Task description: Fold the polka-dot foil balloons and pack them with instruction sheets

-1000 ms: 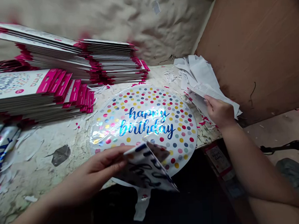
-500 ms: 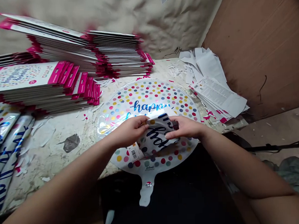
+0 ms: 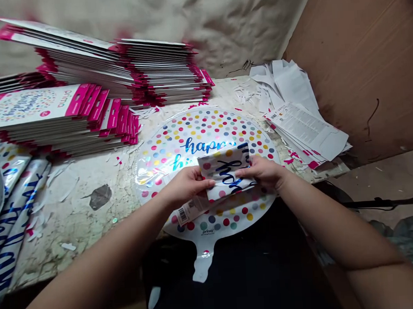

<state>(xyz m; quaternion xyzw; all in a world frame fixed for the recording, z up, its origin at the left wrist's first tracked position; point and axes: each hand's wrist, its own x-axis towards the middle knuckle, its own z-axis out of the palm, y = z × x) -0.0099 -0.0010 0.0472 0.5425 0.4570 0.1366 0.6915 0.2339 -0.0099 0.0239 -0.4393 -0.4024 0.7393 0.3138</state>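
Foil, folded into a flat white rectangle with coloured dots and dark blue lettering (image 3: 224, 172), is clamped between thumb and fingers of the left hand (image 3: 194, 183) at one side and the right hand (image 3: 262, 171) at the other, above the round white dotted balloon with blue script (image 3: 205, 127). A white printed paper card with a barcode (image 3: 190, 209) lies partly beneath the folded piece, and the balloon's pale tail (image 3: 202, 263) hangs past the edge of the worn, paint-flecked table (image 3: 124, 175). Beyond, pink-and-white flat packets in tall stacks (image 3: 101, 118) stand on the left, and loose white printed sheets (image 3: 305, 126) lie on the right.
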